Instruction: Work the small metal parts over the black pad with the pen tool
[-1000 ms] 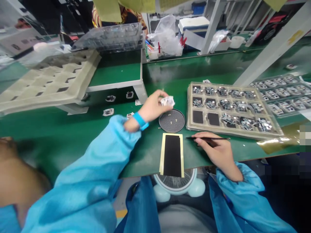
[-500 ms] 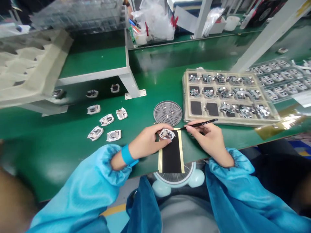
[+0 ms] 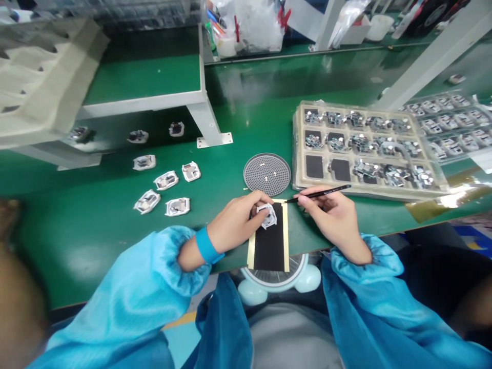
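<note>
A white device housing (image 3: 270, 219) is grasped between the thumb and fingers of the left hand (image 3: 232, 220), tilted above the upper part of a black sheet (image 3: 269, 251) that is bordered by yellow backing (image 3: 286, 241). Black tweezers (image 3: 326, 192) are gripped in the right hand (image 3: 338, 218), and their tip is aimed at the upper right corner of the backing; whether it is touched cannot be told. Just beyond the sheet, a round perforated dish (image 3: 253, 177) is seen with a few small pale pieces scattered on it. To its right, a compartmented tray (image 3: 300, 154) is filled largely with metallic electronic assemblies, while flat black pads (image 3: 314, 166) are shown in the two left compartments of its front row. Five similar housings (image 3: 177, 206) are spread on the green bench (image 3: 219, 184) left of the sheet, and three more (image 3: 137, 136) are partly shaded beneath a raised shelf (image 3: 154, 72).
</note>
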Demonstrator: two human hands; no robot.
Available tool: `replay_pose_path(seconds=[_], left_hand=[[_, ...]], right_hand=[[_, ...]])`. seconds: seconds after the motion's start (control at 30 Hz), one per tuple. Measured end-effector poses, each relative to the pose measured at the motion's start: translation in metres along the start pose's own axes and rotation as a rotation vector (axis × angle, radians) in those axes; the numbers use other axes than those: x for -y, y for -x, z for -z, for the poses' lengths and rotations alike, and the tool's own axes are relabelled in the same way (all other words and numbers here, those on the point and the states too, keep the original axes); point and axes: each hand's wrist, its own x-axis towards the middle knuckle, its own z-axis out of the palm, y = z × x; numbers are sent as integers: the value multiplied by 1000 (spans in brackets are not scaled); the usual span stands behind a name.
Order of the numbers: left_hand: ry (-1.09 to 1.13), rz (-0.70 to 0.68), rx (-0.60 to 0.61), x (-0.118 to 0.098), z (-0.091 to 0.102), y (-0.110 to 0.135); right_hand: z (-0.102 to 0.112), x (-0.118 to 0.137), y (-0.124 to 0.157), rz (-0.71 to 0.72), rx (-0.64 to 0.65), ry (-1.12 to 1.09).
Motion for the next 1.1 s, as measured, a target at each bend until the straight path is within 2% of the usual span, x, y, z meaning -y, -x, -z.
replay_pose_path(seconds=[0.2,0.3,0.47,0.53,0.67,1.1], left_hand=[[-10,2,-29,2,-1,1],[7,-10,-38,3,-2,1],[13,-7,-51,3,-3,1],[10,-1,-52,2,-4,1],[-1,3,-57,2,-4,1],[-100,-6,-75,-2,-8,-1]], right_hand=[[1,6,3,18,-1,-86],[-1,11,8,125,15,-151],[-4,13,12,278,64,-49],[-2,11,10,267,19,20],[2,5,6,149,-42,127],[2,0,4,81,24,85]])
